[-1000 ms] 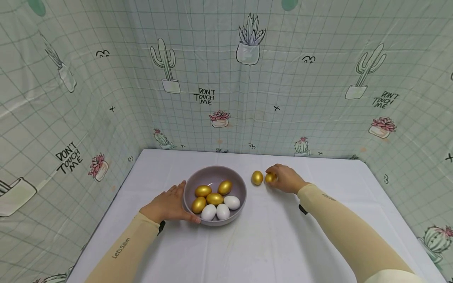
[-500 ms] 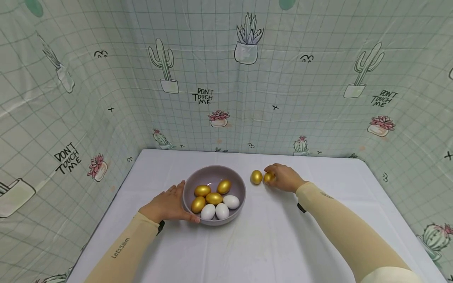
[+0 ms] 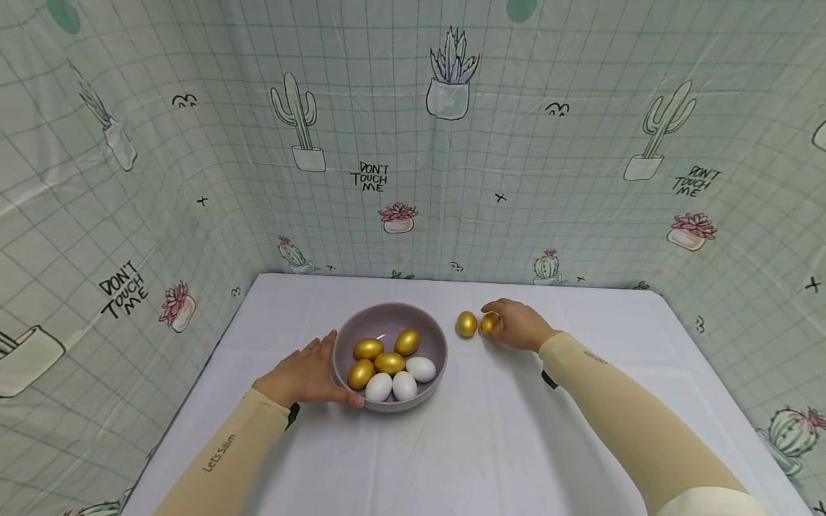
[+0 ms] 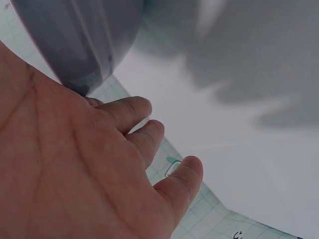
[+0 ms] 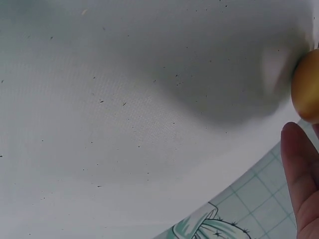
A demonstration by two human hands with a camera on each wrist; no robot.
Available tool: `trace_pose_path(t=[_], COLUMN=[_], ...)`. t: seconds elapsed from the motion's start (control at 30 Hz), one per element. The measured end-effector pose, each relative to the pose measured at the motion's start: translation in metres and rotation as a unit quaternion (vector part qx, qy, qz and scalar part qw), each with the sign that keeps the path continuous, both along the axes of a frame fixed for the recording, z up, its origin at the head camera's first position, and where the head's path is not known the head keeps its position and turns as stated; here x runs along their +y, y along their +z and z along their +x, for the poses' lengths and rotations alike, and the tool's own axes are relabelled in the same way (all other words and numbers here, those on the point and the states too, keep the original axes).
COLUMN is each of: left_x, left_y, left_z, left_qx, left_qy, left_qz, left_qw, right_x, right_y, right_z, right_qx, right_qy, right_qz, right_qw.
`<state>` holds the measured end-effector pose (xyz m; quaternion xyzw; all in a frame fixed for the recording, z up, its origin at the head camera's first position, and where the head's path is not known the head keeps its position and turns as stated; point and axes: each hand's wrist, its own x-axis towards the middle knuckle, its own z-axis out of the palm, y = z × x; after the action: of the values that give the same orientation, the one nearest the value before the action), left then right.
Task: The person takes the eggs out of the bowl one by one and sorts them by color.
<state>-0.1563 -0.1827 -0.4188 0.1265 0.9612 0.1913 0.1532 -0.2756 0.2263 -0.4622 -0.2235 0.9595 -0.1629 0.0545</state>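
Bowl (image 3: pixel 435 337): round, smooth-walled, mauve-grey with a soft sheen, slightly left of centre on the table (image 3: pixel 477 451); its far rim is 12 o'clock.
Golden eggs (image 3: pixel 390 363): four in the bowl, glossy and metallic, one near the middle, the others at about 10, 2 and 8 o'clock.
White eggs (image 3: pixel 404 385): three in the bowl, smooth and paler in sheen, at about 4, 5 and 7 o'clock.
Left hand (image 3: pixel 311 373): spread wide against the bowl's outside from 7 to 10 o'clock, thumb at the near rim, fingers fairly straight.
Right hand (image 3: pixel 521 326): beyond the bowl's 2 o'clock side, fingers narrowed around a held egg (image 3: pixel 490 325), golden and shiny; whether it touches the cloth, I cannot tell.
Loose egg (image 3: pixel 467 324): golden, rounded, resting on the table just beside the held egg, at its 9 o'clock, between it and the bowl.
Sleeves (image 3: pixel 619 401): beige, smooth, close-fitting, dark lettering on both.
Tabletop: white cloth, faintly creased; a fine weave shows in the right wrist view.
Backdrop (image 3: pixel 555 158): rippled pale-green gridded fabric, printed with potted cacti and "Don't touch me".
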Motion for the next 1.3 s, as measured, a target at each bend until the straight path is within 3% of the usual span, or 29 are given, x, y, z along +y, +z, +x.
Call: trace_pose_path(t=[0.37,0.7,0.9,1.07,1.3], left_x=[0.0,0.0,0.0,-0.001,-0.002], left_y=[-0.001,0.0,-0.001,-0.003,-0.006], left_z=[0.0,0.001,0.001,-0.001,-0.003], left_qx=[0.002,-0.003,-0.004,-0.003,0.003], left_qy=[0.001,0.004,0.004,0.002,-0.003], left_qz=[0.001,0.008,0.0,-0.002,0.0], left_qw=[1.0,1.0,1.0,1.0,1.0], right_x=[0.009,0.011,-0.009,-0.037,-0.085], right_y=[0.01,0.037,0.059,0.075,0.084], right_z=[0.001,-0.002,-0.001,0.004,0.018], right_qx=[-0.004,0.03,0.036,0.057,0.058], right_qy=[-0.01,-0.004,0.015,0.057,0.115], right_qz=[0.01,0.007,-0.001,-0.008,0.009], right_qw=[1.0,1.0,0.999,0.997,0.992])
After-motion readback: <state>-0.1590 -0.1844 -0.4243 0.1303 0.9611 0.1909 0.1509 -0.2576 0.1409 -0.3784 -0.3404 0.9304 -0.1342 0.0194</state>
